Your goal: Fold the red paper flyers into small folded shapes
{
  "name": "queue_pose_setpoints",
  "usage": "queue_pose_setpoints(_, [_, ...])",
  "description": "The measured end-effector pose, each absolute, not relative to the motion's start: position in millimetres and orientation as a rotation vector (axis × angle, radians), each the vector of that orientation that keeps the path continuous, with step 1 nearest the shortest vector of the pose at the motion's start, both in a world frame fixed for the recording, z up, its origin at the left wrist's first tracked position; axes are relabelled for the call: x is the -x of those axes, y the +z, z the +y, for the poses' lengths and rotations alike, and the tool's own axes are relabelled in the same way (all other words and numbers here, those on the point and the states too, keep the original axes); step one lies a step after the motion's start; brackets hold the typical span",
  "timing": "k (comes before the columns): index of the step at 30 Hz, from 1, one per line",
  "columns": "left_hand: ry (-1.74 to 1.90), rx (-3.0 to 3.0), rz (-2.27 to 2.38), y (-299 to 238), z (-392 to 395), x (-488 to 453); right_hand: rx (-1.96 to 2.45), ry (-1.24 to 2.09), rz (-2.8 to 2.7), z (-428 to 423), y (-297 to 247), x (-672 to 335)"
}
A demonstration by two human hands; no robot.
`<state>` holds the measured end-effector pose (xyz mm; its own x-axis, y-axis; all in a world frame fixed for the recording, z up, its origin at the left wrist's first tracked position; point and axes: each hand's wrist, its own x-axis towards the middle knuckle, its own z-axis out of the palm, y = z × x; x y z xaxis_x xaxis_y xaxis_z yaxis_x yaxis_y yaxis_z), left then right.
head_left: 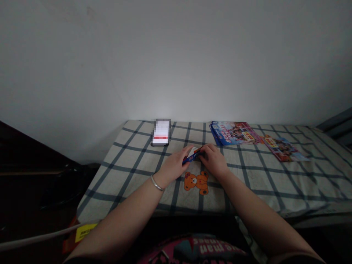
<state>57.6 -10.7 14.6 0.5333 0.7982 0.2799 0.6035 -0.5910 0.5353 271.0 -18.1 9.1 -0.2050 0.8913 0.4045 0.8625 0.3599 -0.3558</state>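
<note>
Above the table, my left hand (174,163) and my right hand (213,159) hold a folded printed leaflet (190,157) between them. Its near side is blue, with white and some orange-red showing on top. The left fingers close on its left end, and the right thumb and fingers pinch its right end. My fingers cover much of it, so the folds are hard to make out. Just below the hands, an orange teddy bear picture (196,182) shows on the checked tablecloth (132,183). A silver bangle circles my left wrist.
Beyond my right hand lies a stack of blue and pink leaflets (233,132), with another leaflet (286,148) to its right. A lit phone (161,132) lies at the back left. A white wall (176,66) rises behind the table. Dark bags stand at the left.
</note>
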Motion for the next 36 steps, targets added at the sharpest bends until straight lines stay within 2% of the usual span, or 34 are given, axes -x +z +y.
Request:
queue_pose_setpoints(7, [0.747,-2.282,0.994,12.7,-9.9,-56.0,1.492,0.095,-2.079,-18.6,10.8,-270.1])
queue_pose_setpoints(13, [0.692,-1.865,0.652,12.9,-4.1,-46.3,1.450,0.088,-2.094,-17.1,9.0,-271.9])
queue_pose_setpoints(17, [0.790,-1.718,0.678,7.2,2.4,-45.2,1.440,0.073,-2.107,-15.8,6.4,-272.9])
queue_pose_setpoints(28, [1.047,-2.044,0.841,4.1,-0.5,-54.6,1.231,0.127,-2.350,-19.1,13.4,-268.4])
queue_pose_setpoints(36, [0.965,-2.566,1.010,18.2,-4.1,-51.6,1.071,0.295,-2.380,-17.6,15.9,-271.0])
